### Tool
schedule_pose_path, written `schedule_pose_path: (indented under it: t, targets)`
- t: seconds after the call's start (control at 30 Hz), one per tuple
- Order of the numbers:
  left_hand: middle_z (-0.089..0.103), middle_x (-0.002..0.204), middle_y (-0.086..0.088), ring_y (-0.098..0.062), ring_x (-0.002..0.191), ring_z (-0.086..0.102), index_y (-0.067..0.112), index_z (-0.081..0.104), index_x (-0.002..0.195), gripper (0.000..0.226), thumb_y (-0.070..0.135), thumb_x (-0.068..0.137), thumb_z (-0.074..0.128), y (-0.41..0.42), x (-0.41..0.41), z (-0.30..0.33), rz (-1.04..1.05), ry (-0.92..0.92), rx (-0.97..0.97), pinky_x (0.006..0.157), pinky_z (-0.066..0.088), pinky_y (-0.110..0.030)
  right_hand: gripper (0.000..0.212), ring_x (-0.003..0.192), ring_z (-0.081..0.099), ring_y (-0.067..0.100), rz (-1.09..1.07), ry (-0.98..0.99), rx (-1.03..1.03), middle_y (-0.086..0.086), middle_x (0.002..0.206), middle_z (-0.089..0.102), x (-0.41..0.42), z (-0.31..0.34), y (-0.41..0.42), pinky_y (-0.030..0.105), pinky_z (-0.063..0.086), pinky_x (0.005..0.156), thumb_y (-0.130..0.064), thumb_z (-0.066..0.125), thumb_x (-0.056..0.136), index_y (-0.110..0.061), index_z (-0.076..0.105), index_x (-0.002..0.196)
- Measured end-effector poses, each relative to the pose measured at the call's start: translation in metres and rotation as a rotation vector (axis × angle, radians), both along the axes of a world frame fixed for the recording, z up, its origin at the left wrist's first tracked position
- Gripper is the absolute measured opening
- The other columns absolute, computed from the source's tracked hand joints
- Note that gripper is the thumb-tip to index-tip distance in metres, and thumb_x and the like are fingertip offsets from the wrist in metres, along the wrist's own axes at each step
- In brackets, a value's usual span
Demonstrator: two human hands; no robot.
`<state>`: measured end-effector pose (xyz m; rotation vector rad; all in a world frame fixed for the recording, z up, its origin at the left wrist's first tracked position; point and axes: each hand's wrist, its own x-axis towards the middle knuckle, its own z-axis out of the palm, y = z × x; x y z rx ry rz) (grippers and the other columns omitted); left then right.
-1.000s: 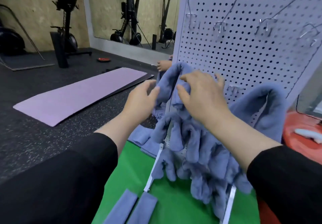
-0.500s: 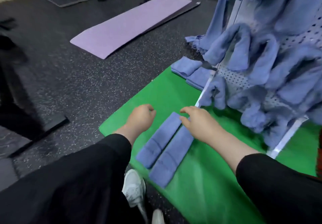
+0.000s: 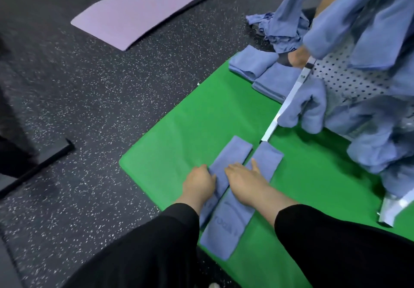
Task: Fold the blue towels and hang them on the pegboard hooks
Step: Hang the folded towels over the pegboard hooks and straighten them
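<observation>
Two folded blue towels are laid side by side on the green mat [image 3: 183, 135], with a hand set on each.

The left towel strip [image 3: 233, 153] is gripped at its outer edge by the curled fingers of the left hand [image 3: 198, 183]; the right towel strip [image 3: 266, 160] is pressed flat under the straightened fingers of the right hand [image 3: 244, 180]. Beyond the fingertips, the pegboard [image 3: 342, 75] is seen draped with hung towels [image 3: 309, 108], and two more folded towels [image 3: 253, 61] lie at the mat's far corner. A purple mat [image 3: 143, 7] is spread further off on the speckled floor.
</observation>
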<state>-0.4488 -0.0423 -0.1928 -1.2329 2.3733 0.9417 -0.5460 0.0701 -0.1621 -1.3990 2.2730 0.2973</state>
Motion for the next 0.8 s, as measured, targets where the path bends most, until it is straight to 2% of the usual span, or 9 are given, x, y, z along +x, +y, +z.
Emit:
schedule_pose_path:
  t: [0.13, 0.23, 0.33, 0.4, 0.47, 0.6, 0.67, 0.7, 0.8]
  targets:
    - [0.068, 0.117, -0.018, -0.037, 0.111, 0.063, 0.009, 0.062, 0.11, 0.035, 0.04, 0.095, 0.061, -0.004, -0.007, -0.011, 0.081, 0.01, 0.041, 0.088, 0.05, -0.039, 0.049, 0.146, 0.031, 0.021, 0.043, 0.016, 0.033, 0.007, 0.153, 0.042, 0.0, -0.006, -0.007, 0.063, 0.005, 0.12, -0.003, 0.037, 0.097, -0.01, 0.038, 0.146]
    - [0.069, 0.106, -0.027, -0.041, 0.101, 0.064, -0.004, 0.066, 0.099, 0.032, 0.028, 0.094, 0.062, -0.006, -0.016, -0.004, 0.124, 0.039, 0.151, 0.078, 0.047, -0.039, 0.049, 0.144, 0.036, 0.021, -0.018, -0.03, -0.005, 0.007, 0.148, 0.048, -0.001, -0.008, -0.008, 0.061, 0.005, 0.121, -0.003, 0.038, 0.097, -0.012, 0.04, 0.145]
    - [0.059, 0.065, -0.016, -0.033, 0.066, 0.053, 0.007, 0.059, 0.068, 0.025, 0.02, 0.089, 0.065, -0.009, -0.02, 0.012, 0.242, 0.166, 0.263, 0.058, 0.038, -0.037, 0.034, 0.132, 0.052, 0.025, -0.181, -0.102, -0.127, 0.007, 0.132, 0.062, -0.004, -0.002, -0.009, 0.056, 0.016, 0.12, -0.014, 0.038, 0.102, -0.019, 0.049, 0.134]
    - [0.043, 0.052, -0.001, -0.021, 0.053, 0.038, 0.017, 0.047, 0.059, 0.035, 0.016, 0.088, 0.067, -0.012, -0.023, 0.03, 0.319, 0.256, 0.341, 0.047, 0.028, -0.029, 0.026, 0.119, 0.059, 0.032, -0.316, -0.149, -0.328, 0.01, 0.121, 0.067, -0.01, 0.01, -0.008, 0.05, 0.034, 0.11, -0.025, 0.038, 0.105, -0.018, 0.058, 0.12]
    - [0.04, 0.048, 0.004, -0.014, 0.047, 0.033, 0.018, 0.047, 0.059, 0.037, 0.014, 0.089, 0.068, -0.01, -0.031, 0.06, 0.361, 0.341, 0.384, 0.04, 0.023, -0.023, 0.026, 0.112, 0.06, 0.036, -0.428, -0.237, -0.528, 0.014, 0.118, 0.064, -0.017, 0.031, -0.008, 0.047, 0.047, 0.096, -0.027, 0.045, 0.104, -0.013, 0.065, 0.113]
    - [0.063, 0.061, -0.001, -0.011, 0.054, 0.054, 0.009, 0.066, 0.075, 0.021, 0.018, 0.093, 0.065, 0.002, -0.057, 0.135, 0.472, 0.59, 0.575, 0.047, 0.039, -0.016, 0.032, 0.112, 0.058, 0.035, -0.482, -0.238, -0.716, 0.013, 0.117, 0.061, -0.04, 0.094, -0.001, 0.045, 0.046, 0.098, -0.031, 0.053, 0.101, -0.011, 0.068, 0.121]
    - [0.071, 0.087, -0.012, -0.017, 0.07, 0.065, 0.001, 0.07, 0.104, 0.045, 0.043, 0.096, 0.059, 0.013, -0.07, 0.173, 0.517, 0.663, 0.776, 0.063, 0.047, -0.022, 0.037, 0.115, 0.057, 0.033, -0.472, -0.21, -0.742, 0.012, 0.118, 0.061, -0.053, 0.132, 0.009, 0.046, 0.046, 0.099, -0.038, 0.054, 0.1, -0.013, 0.066, 0.125]
    - [0.072, 0.087, -0.01, -0.016, 0.068, 0.067, 0.003, 0.067, 0.11, 0.055, 0.053, 0.1, 0.048, 0.022, -0.075, 0.194, 0.5, 0.676, 0.877, 0.064, 0.049, -0.023, 0.042, 0.119, 0.056, 0.032, -0.475, -0.202, -0.738, 0.011, 0.123, 0.06, -0.06, 0.152, 0.016, 0.044, 0.045, 0.101, -0.042, 0.054, 0.1, -0.013, 0.064, 0.128]
    - [0.067, 0.067, 0.002, -0.008, 0.053, 0.063, 0.013, 0.06, 0.099, 0.065, 0.063, 0.104, 0.018, 0.049, -0.08, 0.24, 0.356, 0.741, 1.138, 0.049, 0.045, -0.018, 0.055, 0.124, 0.055, 0.023, -0.52, -0.275, -0.721, 0.007, 0.133, 0.059, -0.077, 0.209, 0.048, 0.034, 0.043, 0.102, -0.051, 0.063, 0.093, -0.015, 0.056, 0.134]
